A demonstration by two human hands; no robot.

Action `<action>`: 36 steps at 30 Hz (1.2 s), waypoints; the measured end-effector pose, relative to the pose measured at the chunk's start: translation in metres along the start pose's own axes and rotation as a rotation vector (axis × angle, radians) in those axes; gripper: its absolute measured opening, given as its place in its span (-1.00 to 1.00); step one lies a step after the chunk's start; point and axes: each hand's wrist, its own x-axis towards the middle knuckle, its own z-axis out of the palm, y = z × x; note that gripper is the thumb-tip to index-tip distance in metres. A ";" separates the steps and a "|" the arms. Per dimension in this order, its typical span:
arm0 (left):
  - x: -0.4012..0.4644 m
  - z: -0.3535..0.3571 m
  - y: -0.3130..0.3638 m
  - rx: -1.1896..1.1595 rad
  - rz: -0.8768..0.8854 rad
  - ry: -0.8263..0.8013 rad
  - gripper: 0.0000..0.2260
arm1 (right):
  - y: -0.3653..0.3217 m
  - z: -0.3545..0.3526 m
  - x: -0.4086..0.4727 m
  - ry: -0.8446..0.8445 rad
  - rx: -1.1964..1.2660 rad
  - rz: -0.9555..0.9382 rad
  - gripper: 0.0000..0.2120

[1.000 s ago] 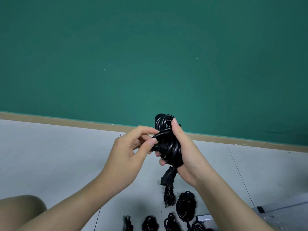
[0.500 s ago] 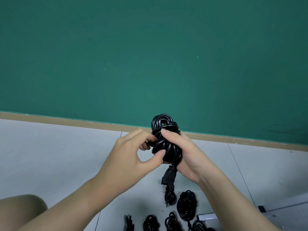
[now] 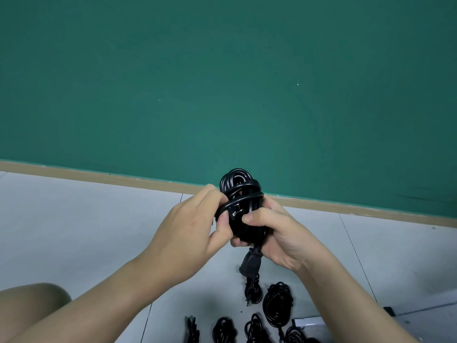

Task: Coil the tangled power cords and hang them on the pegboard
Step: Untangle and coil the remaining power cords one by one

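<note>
Just below the middle of the frame, the left hand [image 3: 195,224] has closed in from a loose pinch and now grips the side of the cord bundle [image 3: 243,206], tucking the pronged plug [image 3: 236,212] under the wraps. The right hand [image 3: 277,233] clasps the bundle with its thumb on top. The coil looks nearly secured, not yet hung. No containers show; other coiled cords [image 3: 277,303] lie on the floor [image 3: 74,231] at lower centre.

We are seeing soft, even light giving faint shadows on the floor [image 3: 74,231], sharp focus, and wide-angle bending at the edges.
</note>
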 end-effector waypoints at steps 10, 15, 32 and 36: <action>-0.004 0.001 0.009 0.006 0.089 0.070 -0.78 | -0.001 0.000 -0.001 -0.040 0.020 -0.028 -0.64; -0.007 0.002 0.011 -0.365 -0.088 0.082 -0.82 | -0.006 0.000 -0.006 -0.020 0.045 -0.040 -0.62; 0.000 0.001 0.019 -0.874 -0.221 -0.078 -0.86 | -0.003 0.012 0.001 0.146 0.054 -0.112 -0.53; 0.001 0.005 0.020 -0.802 -0.244 -0.043 -0.85 | -0.003 0.010 0.006 0.214 0.036 -0.127 -0.31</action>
